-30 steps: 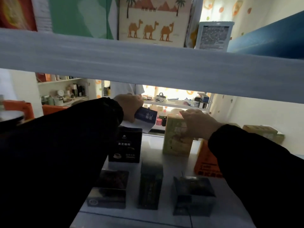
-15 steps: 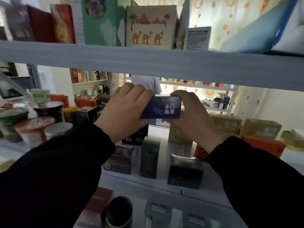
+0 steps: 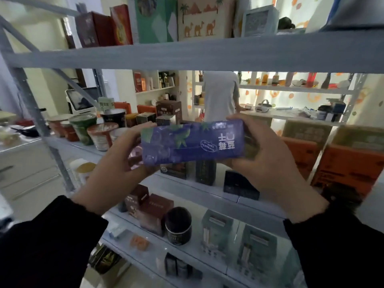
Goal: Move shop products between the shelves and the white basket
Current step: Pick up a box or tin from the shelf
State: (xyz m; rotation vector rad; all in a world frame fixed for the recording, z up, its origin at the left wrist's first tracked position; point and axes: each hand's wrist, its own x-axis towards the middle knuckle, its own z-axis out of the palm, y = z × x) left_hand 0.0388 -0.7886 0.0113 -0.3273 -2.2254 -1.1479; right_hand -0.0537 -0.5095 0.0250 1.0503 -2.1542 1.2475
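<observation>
A long blue-purple packet (image 3: 192, 142) with leaf prints and white lettering lies level in the air in front of the grey shelving (image 3: 187, 53). My left hand (image 3: 116, 167) grips its left end, fingers curled over the top edge. My right hand (image 3: 270, 163) grips its right end, thumb and fingers wrapped round it. The packet is well out from the middle shelf. No white basket is in view.
The middle shelf holds dark boxes (image 3: 241, 186), orange cartons (image 3: 351, 163) and noodle cups (image 3: 101, 136). Lower shelves carry a black jar (image 3: 178, 225), brown boxes (image 3: 154, 213) and teal boxes (image 3: 216, 231). A person in a white top (image 3: 220, 94) stands behind the shelving.
The packet has come out of the middle shelf towards me. My right hand left the beige box and took its right end; both hands now hold it level, closer to the camera.
</observation>
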